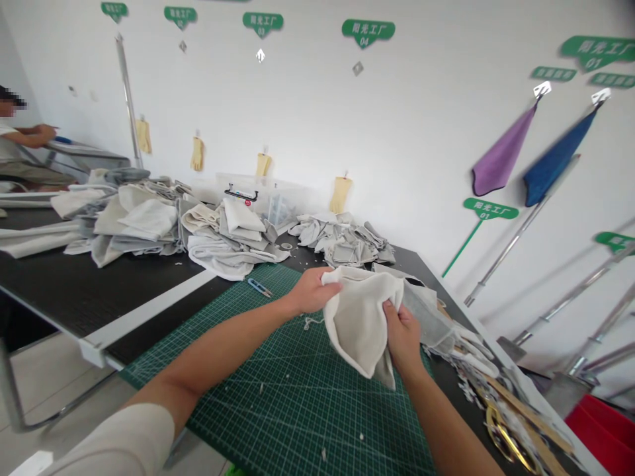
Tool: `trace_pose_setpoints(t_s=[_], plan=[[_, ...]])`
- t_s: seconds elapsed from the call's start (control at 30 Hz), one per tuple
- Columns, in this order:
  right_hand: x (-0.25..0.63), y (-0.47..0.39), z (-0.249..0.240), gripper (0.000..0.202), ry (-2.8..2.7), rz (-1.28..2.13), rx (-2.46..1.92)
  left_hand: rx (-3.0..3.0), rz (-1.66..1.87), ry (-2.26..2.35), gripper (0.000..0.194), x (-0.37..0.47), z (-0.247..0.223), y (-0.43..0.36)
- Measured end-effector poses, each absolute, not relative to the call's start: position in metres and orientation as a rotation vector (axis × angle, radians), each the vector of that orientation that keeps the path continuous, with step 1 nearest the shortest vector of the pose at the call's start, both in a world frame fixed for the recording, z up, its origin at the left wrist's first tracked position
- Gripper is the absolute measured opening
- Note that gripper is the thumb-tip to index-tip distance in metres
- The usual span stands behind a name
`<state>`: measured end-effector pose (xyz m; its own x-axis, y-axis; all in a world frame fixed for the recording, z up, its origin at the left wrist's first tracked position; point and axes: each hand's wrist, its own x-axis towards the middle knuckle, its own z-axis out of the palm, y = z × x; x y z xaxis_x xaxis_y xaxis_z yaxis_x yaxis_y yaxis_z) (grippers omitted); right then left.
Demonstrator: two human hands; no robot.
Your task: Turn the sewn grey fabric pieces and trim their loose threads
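A cream-coloured sewn fabric piece (360, 317), shaped like a pouch, is held up above the green cutting mat (268, 390). My left hand (315, 291) grips its upper left edge, the thumb lying on the front. On the right side, my right hand (403, 330) pinches the cloth between thumb and fingers. Both hands are closed, with some fingers hidden behind the fabric. A loose thread (312, 322) shows near the left edge of the cloth. Thread snips (259, 287) with blue handles lie on the mat, left of my left hand.
Fabric piles (133, 218) cover the back left of the black table (44, 277), and another heap (342, 238) lies behind my hands. A clear plastic box (278, 198) stands by the wall. Gold-handled scissors (506, 436) and scraps line the right edge. A person (24, 145) sits far left.
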<state>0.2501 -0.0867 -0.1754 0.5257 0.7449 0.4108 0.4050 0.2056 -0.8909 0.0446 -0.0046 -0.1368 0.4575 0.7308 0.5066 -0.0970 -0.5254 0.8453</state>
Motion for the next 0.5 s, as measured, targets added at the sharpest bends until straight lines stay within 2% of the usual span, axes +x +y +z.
trace_pose_setpoints(t_s=[0.13,0.27,0.5], plan=[[0.261,-0.086,-0.169,0.046,-0.919,0.340,-1.294,1.506,1.380,0.582,0.027,0.039,-0.126,0.007],[0.266,-0.087,-0.163,0.042,-0.888,0.328,-1.256,1.455,1.526,0.656,0.032,0.032,-0.119,0.013],[0.274,-0.093,-0.161,0.038,-1.062,0.087,-1.397,1.452,1.608,0.671,0.029,0.028,-0.115,0.014]])
